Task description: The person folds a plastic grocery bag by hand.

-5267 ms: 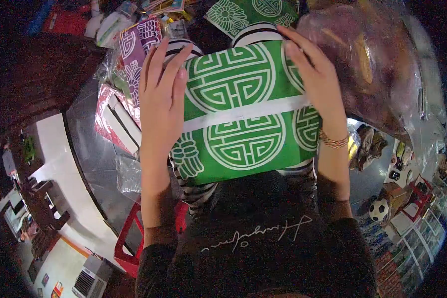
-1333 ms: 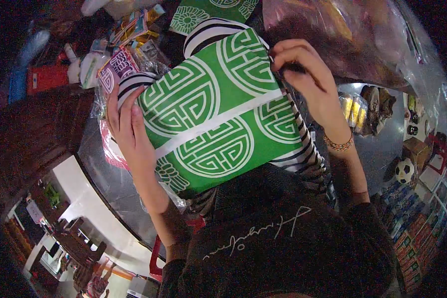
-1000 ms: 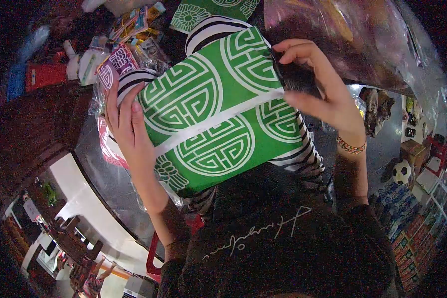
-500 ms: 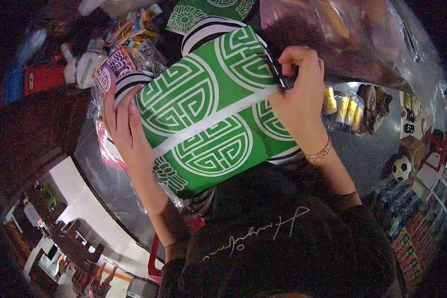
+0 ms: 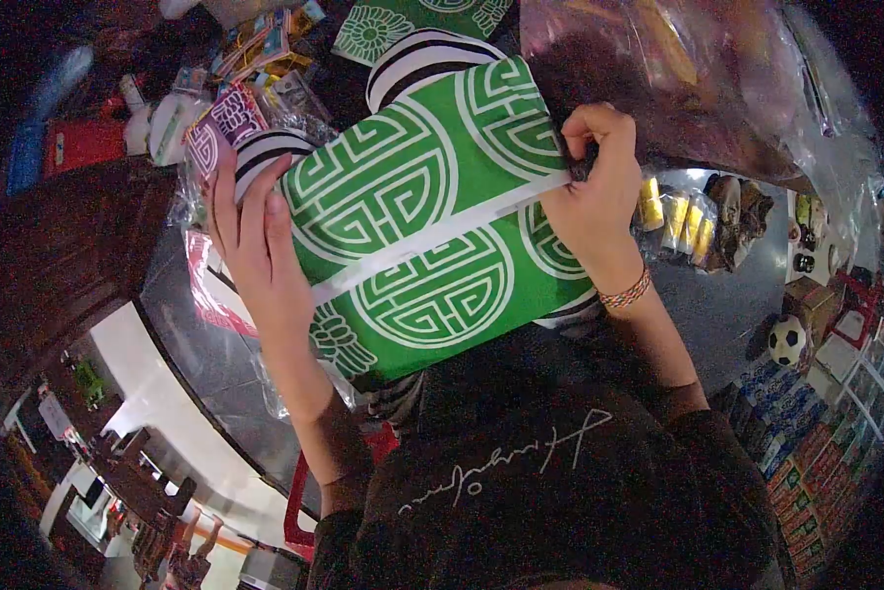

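A green patterned paper (image 5: pixel 432 285) with white geometric medallions is folded across my lap, and a white strip (image 5: pixel 403 244) runs slantwise over its middle. Along the paper's left edge lies my left hand (image 5: pixel 265 236), fingers stretched out and slightly apart, touching it. My right hand (image 5: pixel 599 177) is closed in a pinch at the right edge, by the strip's end. What sits between those fingertips is partly hidden. Black-and-white striped cloth (image 5: pixel 427 59) shows over my knees beyond the paper.
Another green patterned sheet (image 5: pixel 403 29) lies ahead. Bundled colourful papers (image 5: pixel 265 44) and a purple packet (image 5: pixel 226 128) are at upper left. Large clear plastic wrapping (image 5: pixel 648 79) covers the upper right. Yellow-and-white packs (image 5: pixel 683 221), a soccer ball (image 5: pixel 786 339) and stacked boxes (image 5: pixel 796 492) stand right.
The paper and both hands appear shifted slightly to the right in view. My right hand stays pinched at the right edge; my left hand stays along the left edge.
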Action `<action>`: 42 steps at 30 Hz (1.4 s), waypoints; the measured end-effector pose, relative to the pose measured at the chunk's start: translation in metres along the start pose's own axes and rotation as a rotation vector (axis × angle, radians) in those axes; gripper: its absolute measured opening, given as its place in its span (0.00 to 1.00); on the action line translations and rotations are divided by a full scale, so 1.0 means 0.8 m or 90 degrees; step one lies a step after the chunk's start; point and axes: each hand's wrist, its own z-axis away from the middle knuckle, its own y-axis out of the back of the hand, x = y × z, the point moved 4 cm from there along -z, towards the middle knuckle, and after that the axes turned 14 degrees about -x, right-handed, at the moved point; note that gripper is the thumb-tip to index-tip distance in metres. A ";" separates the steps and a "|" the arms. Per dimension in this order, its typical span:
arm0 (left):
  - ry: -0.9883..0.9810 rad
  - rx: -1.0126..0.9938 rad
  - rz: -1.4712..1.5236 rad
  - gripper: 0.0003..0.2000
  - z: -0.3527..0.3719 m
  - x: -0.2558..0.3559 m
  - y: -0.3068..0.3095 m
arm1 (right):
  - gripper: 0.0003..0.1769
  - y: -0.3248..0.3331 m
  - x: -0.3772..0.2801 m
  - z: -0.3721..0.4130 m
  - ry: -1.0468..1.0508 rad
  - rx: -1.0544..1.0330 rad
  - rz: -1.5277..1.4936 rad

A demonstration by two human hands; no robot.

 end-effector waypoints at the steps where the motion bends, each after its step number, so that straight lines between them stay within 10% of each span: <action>1: 0.001 0.001 0.002 0.16 0.000 0.000 0.000 | 0.19 0.003 0.002 -0.001 0.001 -0.001 0.002; 14: 0.002 0.006 0.014 0.15 0.003 -0.005 0.006 | 0.29 0.017 0.017 0.012 0.097 -0.136 0.015; 22: 0.009 0.010 0.027 0.15 0.006 -0.010 0.007 | 0.26 0.021 0.012 -0.011 -0.042 -0.228 -0.546; 24: 0.011 0.010 0.012 0.15 0.006 -0.009 0.007 | 0.22 0.013 0.023 -0.015 -0.282 -0.188 -0.668; 38: 0.014 0.011 0.023 0.15 0.008 -0.012 0.008 | 0.17 0.000 0.021 -0.043 -0.249 -0.162 -0.530; 42: 0.016 0.004 -0.005 0.14 0.008 -0.010 0.006 | 0.16 0.018 -0.027 -0.065 0.055 -0.066 0.055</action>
